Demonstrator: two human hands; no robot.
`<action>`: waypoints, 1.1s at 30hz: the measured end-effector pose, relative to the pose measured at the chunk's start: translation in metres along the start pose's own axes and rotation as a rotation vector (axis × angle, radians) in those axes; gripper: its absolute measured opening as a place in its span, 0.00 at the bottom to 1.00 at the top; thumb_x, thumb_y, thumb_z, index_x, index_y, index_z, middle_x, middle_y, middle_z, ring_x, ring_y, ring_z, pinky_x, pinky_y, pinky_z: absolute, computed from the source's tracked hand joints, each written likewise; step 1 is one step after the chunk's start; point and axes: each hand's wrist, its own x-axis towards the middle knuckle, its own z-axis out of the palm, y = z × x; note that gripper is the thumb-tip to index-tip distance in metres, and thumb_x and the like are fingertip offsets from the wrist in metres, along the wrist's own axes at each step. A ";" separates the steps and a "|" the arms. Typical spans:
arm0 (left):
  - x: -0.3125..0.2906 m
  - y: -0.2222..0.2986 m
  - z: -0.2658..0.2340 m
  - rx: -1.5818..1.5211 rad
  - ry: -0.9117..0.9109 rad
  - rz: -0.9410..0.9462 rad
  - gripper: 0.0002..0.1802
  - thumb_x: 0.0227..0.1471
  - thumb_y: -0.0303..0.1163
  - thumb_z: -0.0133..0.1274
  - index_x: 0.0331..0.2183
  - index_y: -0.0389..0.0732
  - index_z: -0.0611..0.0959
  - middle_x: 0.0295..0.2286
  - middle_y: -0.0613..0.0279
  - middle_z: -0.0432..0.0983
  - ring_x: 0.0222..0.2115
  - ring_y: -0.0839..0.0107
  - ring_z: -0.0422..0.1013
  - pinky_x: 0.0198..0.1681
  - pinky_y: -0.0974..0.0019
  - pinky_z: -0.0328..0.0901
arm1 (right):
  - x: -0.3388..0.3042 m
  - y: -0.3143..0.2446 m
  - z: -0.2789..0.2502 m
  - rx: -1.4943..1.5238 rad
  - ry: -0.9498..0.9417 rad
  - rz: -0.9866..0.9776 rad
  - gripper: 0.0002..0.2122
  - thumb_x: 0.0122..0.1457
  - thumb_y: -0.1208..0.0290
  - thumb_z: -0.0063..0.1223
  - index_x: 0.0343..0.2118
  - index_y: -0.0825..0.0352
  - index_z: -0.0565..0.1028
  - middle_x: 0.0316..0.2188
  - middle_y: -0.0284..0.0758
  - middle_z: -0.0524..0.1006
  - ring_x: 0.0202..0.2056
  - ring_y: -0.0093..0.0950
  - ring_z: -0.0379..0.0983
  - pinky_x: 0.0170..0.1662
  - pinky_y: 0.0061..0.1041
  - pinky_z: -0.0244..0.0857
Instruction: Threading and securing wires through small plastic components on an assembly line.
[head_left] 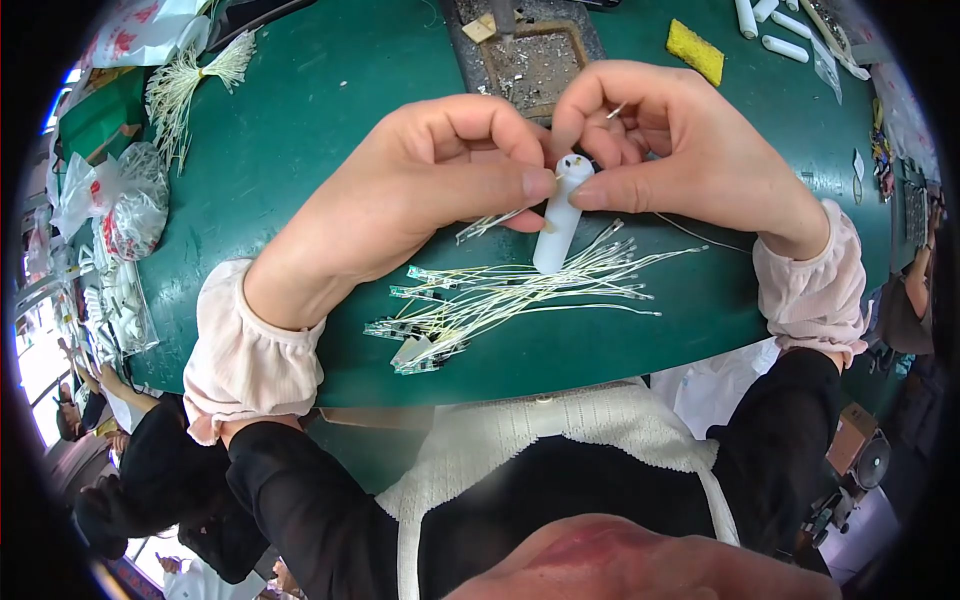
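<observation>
A white cylinder (556, 232) with small dark holes in its upper end is pinched between my two hands, tilted a little over the green table. My left hand (450, 165) has its thumb and fingertips closed at the cylinder's left side, and a few pale wires (490, 224) stick out from under its fingers. With thumb and fingers my right hand (670, 150) grips the other side near the top; a thin light piece (616, 111) pokes out between its fingers. Just below lies a loose bunch of thin wires (540, 295) with small green circuit boards (410, 330) at its left end.
A soldering tray (590, 75) with a dirty sponge-like bed stands beyond my hands. To its right are a yellow sponge (695, 52) and several white cylinders (785, 48). At far left lie a tied wire bundle (205, 75) and plastic bags (135, 205). Other people sit at left.
</observation>
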 end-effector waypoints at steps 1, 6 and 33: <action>0.001 -0.002 -0.002 -0.003 0.001 -0.002 0.04 0.59 0.25 0.60 0.37 0.35 0.82 0.34 0.63 0.82 0.36 0.79 0.77 0.41 0.76 0.71 | 0.000 0.000 0.000 -0.046 0.006 0.010 0.13 0.55 0.81 0.67 0.43 0.68 0.78 0.27 0.20 0.67 0.28 0.09 0.60 0.32 0.11 0.56; 0.002 -0.007 -0.004 -0.196 -0.077 0.045 0.04 0.59 0.23 0.58 0.37 0.33 0.80 0.36 0.58 0.82 0.37 0.72 0.79 0.44 0.71 0.75 | 0.000 -0.006 0.000 -0.029 -0.006 0.009 0.13 0.55 0.82 0.67 0.43 0.68 0.79 0.26 0.20 0.64 0.27 0.09 0.57 0.31 0.11 0.54; 0.018 0.005 -0.034 -0.137 0.001 0.073 0.04 0.63 0.26 0.52 0.35 0.38 0.81 0.43 0.48 0.82 0.49 0.58 0.78 0.50 0.63 0.75 | 0.004 -0.013 0.068 -0.015 -0.577 -0.401 0.08 0.66 0.74 0.53 0.46 0.66 0.76 0.25 0.35 0.78 0.23 0.28 0.76 0.27 0.29 0.70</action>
